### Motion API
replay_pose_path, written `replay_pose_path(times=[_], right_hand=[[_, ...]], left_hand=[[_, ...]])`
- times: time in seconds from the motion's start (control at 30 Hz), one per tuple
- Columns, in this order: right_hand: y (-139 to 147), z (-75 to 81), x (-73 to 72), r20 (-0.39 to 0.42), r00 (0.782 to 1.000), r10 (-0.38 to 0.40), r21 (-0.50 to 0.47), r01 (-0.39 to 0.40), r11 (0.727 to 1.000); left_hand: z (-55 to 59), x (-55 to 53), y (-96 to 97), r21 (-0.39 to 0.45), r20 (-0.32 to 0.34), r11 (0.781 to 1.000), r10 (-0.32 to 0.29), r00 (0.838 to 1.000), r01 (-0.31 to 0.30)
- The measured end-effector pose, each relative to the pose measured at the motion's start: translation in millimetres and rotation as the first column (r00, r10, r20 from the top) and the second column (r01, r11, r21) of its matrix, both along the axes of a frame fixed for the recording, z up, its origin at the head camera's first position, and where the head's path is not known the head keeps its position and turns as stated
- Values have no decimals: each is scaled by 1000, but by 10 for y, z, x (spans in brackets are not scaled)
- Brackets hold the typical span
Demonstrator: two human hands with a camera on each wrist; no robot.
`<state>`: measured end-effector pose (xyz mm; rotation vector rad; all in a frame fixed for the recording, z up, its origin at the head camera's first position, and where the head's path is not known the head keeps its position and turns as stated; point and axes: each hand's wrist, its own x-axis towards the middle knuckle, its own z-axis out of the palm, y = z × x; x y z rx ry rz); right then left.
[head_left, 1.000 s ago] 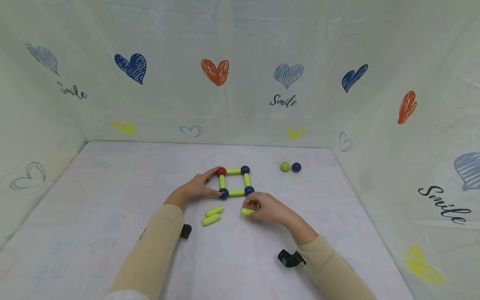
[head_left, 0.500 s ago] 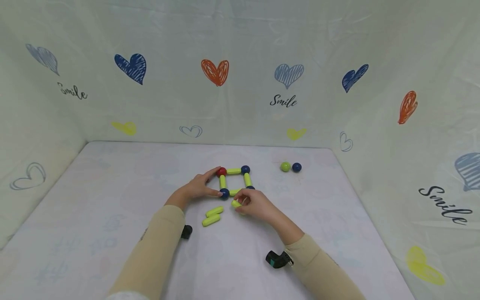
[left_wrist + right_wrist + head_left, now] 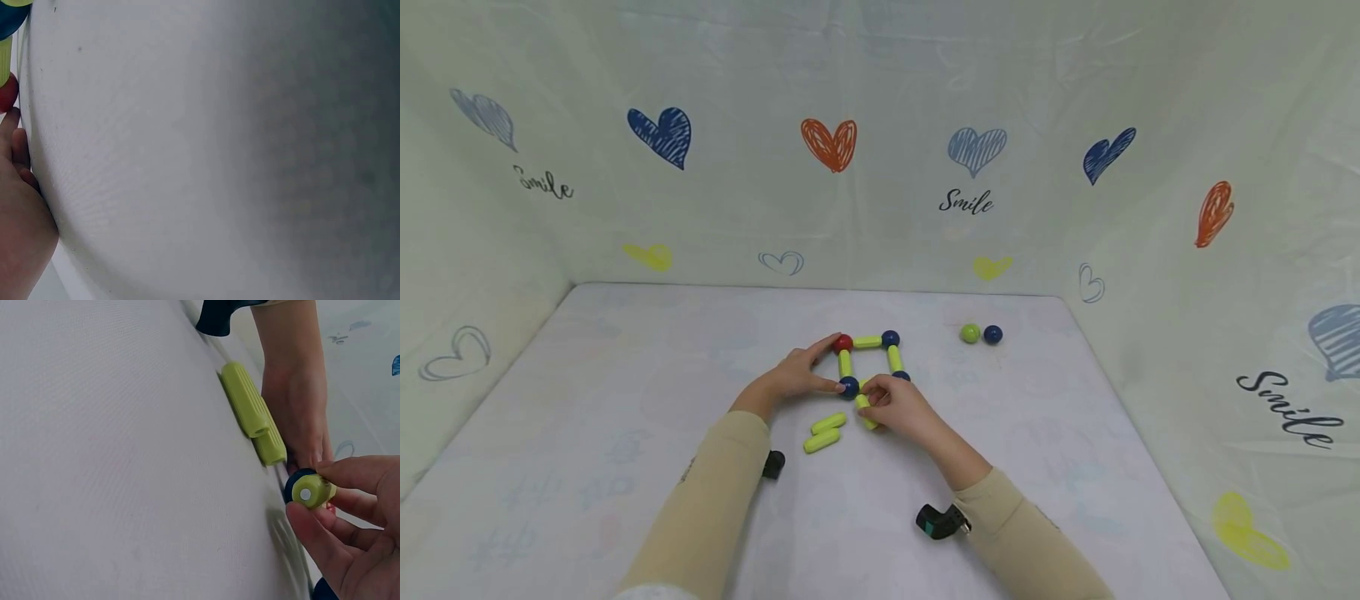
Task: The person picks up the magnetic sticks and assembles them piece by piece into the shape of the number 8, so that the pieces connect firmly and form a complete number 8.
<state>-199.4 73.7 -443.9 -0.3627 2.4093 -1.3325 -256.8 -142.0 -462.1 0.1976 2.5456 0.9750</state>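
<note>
A square of yellow-green rods with ball corners lies flat on the table, its red ball (image 3: pixel 843 342) at far left and dark blue balls at the other corners. My left hand (image 3: pixel 792 373) rests along its left side, forefinger at the red ball and thumb at the near-left blue ball (image 3: pixel 848 387). My right hand (image 3: pixel 904 407) pinches a yellow-green rod (image 3: pixel 866 412) between thumb and fingers, its far end right by that blue ball. In the right wrist view, the rod's end (image 3: pixel 306 493) faces the camera and overlaps the ball. The right hand partly hides the square's near side.
Two loose yellow-green rods (image 3: pixel 822 439) lie side by side in front of the square. Toward the back right are a green ball (image 3: pixel 970 333) and a dark blue ball (image 3: pixel 993 334). A printed cloth wall (image 3: pixel 895 225) rises behind the table.
My right hand has moved left with the rod, from below the near-right corner to the near-left blue ball, turning the rod to point away from me. The left hand stays put.
</note>
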Motion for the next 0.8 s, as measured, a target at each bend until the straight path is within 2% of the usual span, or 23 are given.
replay_pose_path(times=[0.23,0.57,0.8], right_hand=[[-59,-33,18,61,997,-44,-53,48,997],[-149,-111,43,61,995,-78,-49,81,995],[-182,-103,37,55,995,-85,-51,88,995]], left_hand=[[0,0,-8,0,8,1000,-1,1000,1],[11,3,-39,33,12,999,-21,1000,21],[1,5,-27,29,19,1000,-10,1000,10]])
